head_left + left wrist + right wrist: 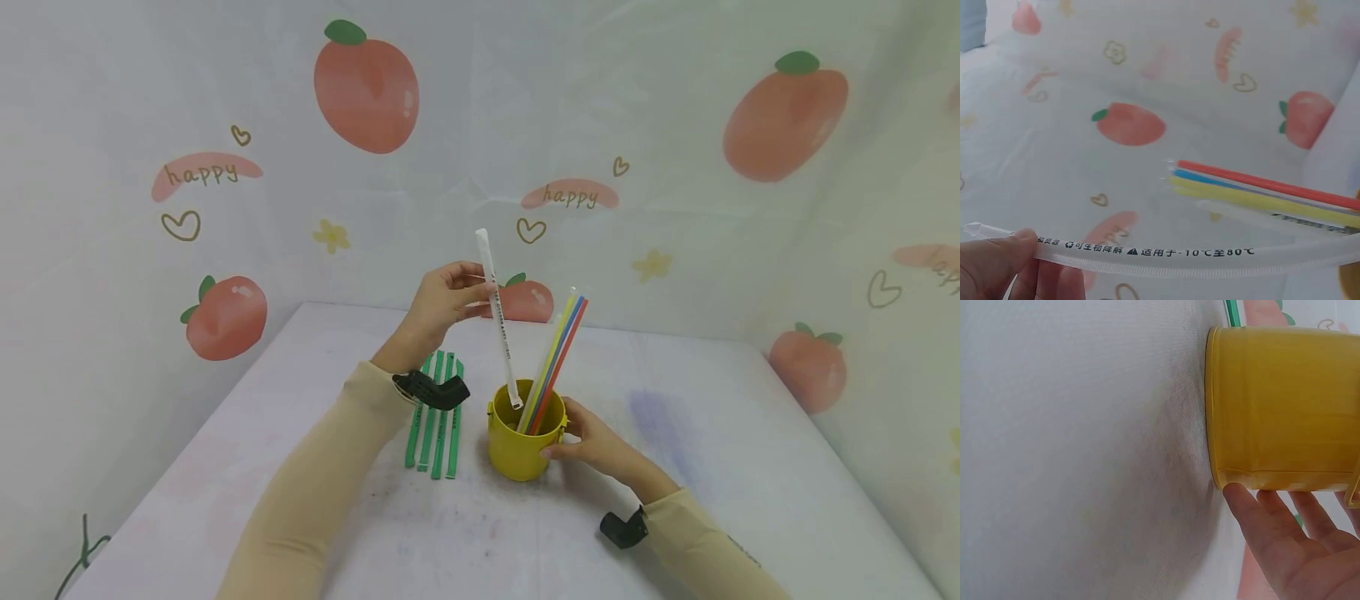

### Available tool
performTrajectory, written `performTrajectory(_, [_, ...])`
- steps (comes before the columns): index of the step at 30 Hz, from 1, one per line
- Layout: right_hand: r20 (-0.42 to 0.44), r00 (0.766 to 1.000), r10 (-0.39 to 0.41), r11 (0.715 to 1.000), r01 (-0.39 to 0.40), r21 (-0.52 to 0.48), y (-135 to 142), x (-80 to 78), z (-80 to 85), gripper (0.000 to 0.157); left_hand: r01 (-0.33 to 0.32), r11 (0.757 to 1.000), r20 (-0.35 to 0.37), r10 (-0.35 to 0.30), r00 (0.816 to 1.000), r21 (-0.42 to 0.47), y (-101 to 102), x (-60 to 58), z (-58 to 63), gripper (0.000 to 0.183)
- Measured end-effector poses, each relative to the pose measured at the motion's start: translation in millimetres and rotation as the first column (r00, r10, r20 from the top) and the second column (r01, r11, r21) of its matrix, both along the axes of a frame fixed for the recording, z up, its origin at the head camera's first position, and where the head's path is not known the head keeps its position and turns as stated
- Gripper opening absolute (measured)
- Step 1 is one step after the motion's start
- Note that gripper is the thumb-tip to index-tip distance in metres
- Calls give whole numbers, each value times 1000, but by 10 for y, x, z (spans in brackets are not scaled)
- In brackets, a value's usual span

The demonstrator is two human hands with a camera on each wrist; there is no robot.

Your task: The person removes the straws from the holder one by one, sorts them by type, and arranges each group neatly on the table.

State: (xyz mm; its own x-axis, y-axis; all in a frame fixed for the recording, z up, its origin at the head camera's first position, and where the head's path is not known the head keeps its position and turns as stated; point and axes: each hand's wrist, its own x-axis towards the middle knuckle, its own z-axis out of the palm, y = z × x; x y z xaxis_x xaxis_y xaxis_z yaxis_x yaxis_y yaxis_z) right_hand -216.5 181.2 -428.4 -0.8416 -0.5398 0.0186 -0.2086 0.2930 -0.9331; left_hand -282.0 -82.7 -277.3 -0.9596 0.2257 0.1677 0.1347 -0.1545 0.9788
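Observation:
My left hand (pixel 450 300) pinches a white wrapped straw (pixel 497 308) between thumb and fingers. Its lower end hangs inside the mouth of a yellow bucket (pixel 517 457); black print runs along the wrapper (pixel 1179 253) in the left wrist view. Red, blue and yellow straws (pixel 557 358) in clear wrappers lean to the right in that bucket, and another pale wrapped straw (pixel 1241 212) is beside them. On the bucket's right side, my right hand (pixel 600 442) holds its wall, thumb in front and fingers (pixel 1279 515) reaching behind. Those fingertips are partly hidden by the bucket.
Several green wrapped straws (pixel 441 433) lie side by side on the white table (pixel 420 542), left of the bucket and partly behind my left wrist. A white curtain (pixel 465 100) printed with fruit hangs behind the table. Dark wrist cameras (pixel 431 390) sit on both sleeves.

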Motion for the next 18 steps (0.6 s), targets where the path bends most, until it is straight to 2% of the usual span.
performTrajectory(7, [9, 1000, -11, 1000, 11, 8, 9, -10, -20, 73, -50, 996, -9, 51, 999, 67, -246, -25, 76, 15])
performTrajectory(11, [4, 1000, -8, 1000, 8, 1, 9, -11, -23, 73, -72, 994, 1, 72, 997, 88, -396, -31, 56, 14])
performTrajectory(18, [-6, 1000, -4, 1000, 4, -2, 14, -15, -26, 73, -95, 992, 73, 89, 993, 88, -636, -54, -35, 15])
